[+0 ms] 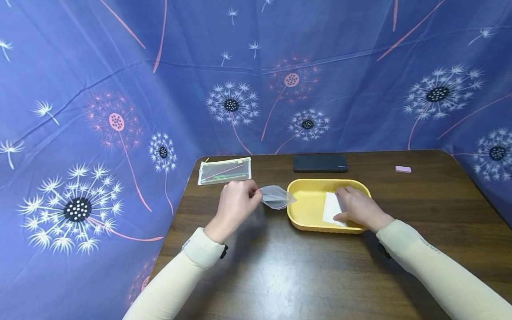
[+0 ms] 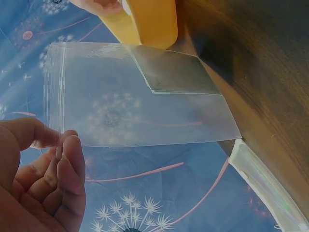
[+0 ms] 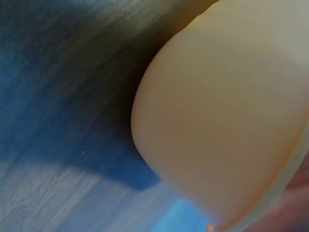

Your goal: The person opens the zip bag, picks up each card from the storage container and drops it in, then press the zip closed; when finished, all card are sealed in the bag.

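Note:
My left hand point(image 1: 238, 202) pinches a clear zip bag point(image 2: 111, 101) by its zip edge. Inside the bag, toward its far end, lies a thin greyish flat piece point(image 2: 181, 72). The bag hangs over the table just left of a yellow tray point(image 1: 304, 226). Reaching into the tray's right side is my right hand point(image 1: 362, 208), its thumb and fingers spread apart over a white card point(image 1: 331, 208). Whether they grip the card I cannot tell. In the right wrist view the tray's outer wall point(image 3: 217, 111) blocks most of that hand.
A mesh zip pouch point(image 1: 225, 171) with thin stick-like items lies at the back left. Behind the tray sits a dark flat case point(image 1: 320, 163). A small pink block point(image 1: 403, 169) rests at the back right. Patterned blue cloth point(image 1: 256, 89) hangs behind the wooden table point(image 1: 304, 275).

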{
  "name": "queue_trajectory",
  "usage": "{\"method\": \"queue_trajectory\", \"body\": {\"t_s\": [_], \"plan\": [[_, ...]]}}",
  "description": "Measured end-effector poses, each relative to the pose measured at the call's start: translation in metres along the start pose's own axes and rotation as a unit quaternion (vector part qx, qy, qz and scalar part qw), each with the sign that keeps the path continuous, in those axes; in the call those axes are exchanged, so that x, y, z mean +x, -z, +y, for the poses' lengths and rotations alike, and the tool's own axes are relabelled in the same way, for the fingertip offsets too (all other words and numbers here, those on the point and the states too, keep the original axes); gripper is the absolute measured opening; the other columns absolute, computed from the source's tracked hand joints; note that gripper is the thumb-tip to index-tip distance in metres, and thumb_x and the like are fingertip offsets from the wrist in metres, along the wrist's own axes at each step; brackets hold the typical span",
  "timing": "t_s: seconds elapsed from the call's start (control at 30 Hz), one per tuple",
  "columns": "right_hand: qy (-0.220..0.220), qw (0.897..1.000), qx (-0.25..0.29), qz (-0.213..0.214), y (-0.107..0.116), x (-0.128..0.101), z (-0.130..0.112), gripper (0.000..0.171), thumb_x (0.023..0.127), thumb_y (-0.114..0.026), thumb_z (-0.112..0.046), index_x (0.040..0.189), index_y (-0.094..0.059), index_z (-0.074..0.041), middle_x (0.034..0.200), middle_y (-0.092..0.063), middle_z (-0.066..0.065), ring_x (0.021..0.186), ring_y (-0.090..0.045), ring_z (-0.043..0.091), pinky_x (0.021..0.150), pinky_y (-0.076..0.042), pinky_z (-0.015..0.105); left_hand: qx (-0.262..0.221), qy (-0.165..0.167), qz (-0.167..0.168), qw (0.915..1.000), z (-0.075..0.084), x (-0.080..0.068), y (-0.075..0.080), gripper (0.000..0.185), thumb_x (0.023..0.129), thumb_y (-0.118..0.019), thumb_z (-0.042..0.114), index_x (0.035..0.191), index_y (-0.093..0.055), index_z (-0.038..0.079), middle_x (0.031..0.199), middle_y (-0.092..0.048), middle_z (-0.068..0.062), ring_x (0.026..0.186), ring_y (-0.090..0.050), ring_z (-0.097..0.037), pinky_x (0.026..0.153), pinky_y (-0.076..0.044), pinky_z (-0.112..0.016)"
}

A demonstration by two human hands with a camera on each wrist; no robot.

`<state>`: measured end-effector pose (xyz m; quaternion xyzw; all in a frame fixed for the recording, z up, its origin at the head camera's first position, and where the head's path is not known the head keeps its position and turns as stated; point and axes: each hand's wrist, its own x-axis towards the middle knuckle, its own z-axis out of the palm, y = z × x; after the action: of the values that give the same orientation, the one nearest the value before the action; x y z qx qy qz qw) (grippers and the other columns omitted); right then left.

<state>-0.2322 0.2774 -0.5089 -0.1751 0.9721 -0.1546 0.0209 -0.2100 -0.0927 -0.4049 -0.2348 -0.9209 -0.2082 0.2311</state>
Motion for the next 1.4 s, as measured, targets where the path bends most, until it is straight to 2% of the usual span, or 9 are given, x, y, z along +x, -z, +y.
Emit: {"method": "queue_trajectory", "body": {"t_s": [0.17, 0.3, 0.5, 0.6, 0.77, 0.97, 1.17, 1.4], "plan": [[0.019, 0.999, -0.027, 0.034, 0.003, -0.001, 0.001, 0.072, 0.075, -0.095, -0.026, 0.127, -0.059, 0.007, 0.12, -0.065, 0.026, 0.104, -0.066, 0.041, 0.088, -0.053, 0.057, 0.001, -0.001, 0.002, 1.0, 0.0, 0.0, 0.0, 0.016, 0.081, -0.069, 0.006, 0.069, -0.07, 0.017, 0.055, -0.053, 0.011, 0.049, -0.048, -0.011, 0.05, -0.04, -0.033], [0.037, 0.996, -0.049, 0.069, 0.009, -0.001, 0.002, 0.059, 0.077, -0.092, -0.015, 0.123, -0.064, 0.007, 0.119, -0.068, 0.025, 0.105, -0.067, 0.042, 0.085, -0.054, 0.058, 0.001, -0.001, 0.006, 1.0, 0.0, 0.0, 0.0, 0.016, 0.08, -0.069, 0.006, 0.068, -0.07, 0.017, 0.055, -0.054, 0.011, 0.049, -0.048, -0.011, 0.049, -0.041, -0.034], [0.062, 0.99, -0.061, 0.107, 0.024, -0.002, -0.001, 0.035, 0.082, -0.087, -0.009, 0.111, -0.074, 0.004, 0.102, -0.072, 0.017, 0.087, -0.069, 0.033, 0.073, -0.057, 0.053, 0.003, 0.002, 0.003, 1.0, 0.0, 0.0, 0.001, 0.016, 0.081, -0.069, 0.007, 0.069, -0.07, 0.017, 0.055, -0.054, 0.011, 0.049, -0.049, -0.01, 0.049, -0.041, -0.033], [0.062, 0.99, -0.061, 0.111, 0.031, -0.003, -0.004, 0.026, 0.085, -0.085, -0.008, 0.107, -0.076, 0.001, 0.098, -0.073, 0.014, 0.081, -0.069, 0.028, 0.069, -0.057, 0.05, 0.004, 0.001, 0.004, 1.0, 0.0, 0.0, 0.001, 0.016, 0.081, -0.069, 0.007, 0.069, -0.07, 0.017, 0.055, -0.054, 0.011, 0.049, -0.048, -0.01, 0.049, -0.04, -0.032], [0.043, 0.993, -0.049, 0.099, 0.041, -0.004, -0.012, 0.018, 0.089, -0.082, -0.012, 0.105, -0.078, -0.003, 0.099, -0.075, 0.012, 0.082, -0.069, 0.028, 0.07, -0.056, 0.049, 0.006, -0.001, 0.007, 1.0, 0.0, 0.001, 0.001, 0.017, 0.081, -0.069, 0.007, 0.068, -0.07, 0.017, 0.055, -0.055, 0.011, 0.049, -0.048, -0.01, 0.049, -0.04, -0.032], [0.047, 0.995, -0.022, 0.086, 0.05, -0.007, -0.024, 0.002, 0.091, -0.079, -0.014, 0.092, -0.077, -0.013, 0.087, -0.072, -0.001, 0.072, -0.062, 0.016, 0.062, -0.052, 0.042, 0.009, -0.006, 0.015, 0.9998, 0.0, 0.002, 0.002, 0.016, 0.078, -0.069, 0.006, 0.067, -0.069, 0.018, 0.054, -0.053, 0.011, 0.05, -0.048, -0.011, 0.048, -0.04, -0.035], [0.083, 0.99, -0.02, 0.117, 0.055, -0.011, -0.035, 0.004, 0.091, -0.078, -0.014, 0.088, -0.076, -0.016, 0.084, -0.069, -0.006, 0.07, -0.059, 0.012, 0.061, -0.05, 0.04, 0.007, -0.01, 0.018, 0.9998, 0.001, 0.004, 0.003, 0.016, 0.077, -0.07, 0.006, 0.067, -0.069, 0.018, 0.055, -0.053, 0.011, 0.05, -0.048, -0.011, 0.048, -0.04, -0.035], [0.115, 0.977, -0.009, 0.179, 0.068, -0.014, -0.052, 0.004, 0.091, -0.076, -0.013, 0.095, -0.077, -0.014, 0.085, -0.066, -0.007, 0.064, -0.053, 0.008, 0.056, -0.046, 0.034, 0.007, -0.01, 0.014, 0.9998, 0.001, 0.004, 0.002, 0.016, 0.078, -0.07, 0.005, 0.068, -0.07, 0.017, 0.055, -0.054, 0.011, 0.051, -0.049, -0.011, 0.049, -0.041, -0.035]]}}
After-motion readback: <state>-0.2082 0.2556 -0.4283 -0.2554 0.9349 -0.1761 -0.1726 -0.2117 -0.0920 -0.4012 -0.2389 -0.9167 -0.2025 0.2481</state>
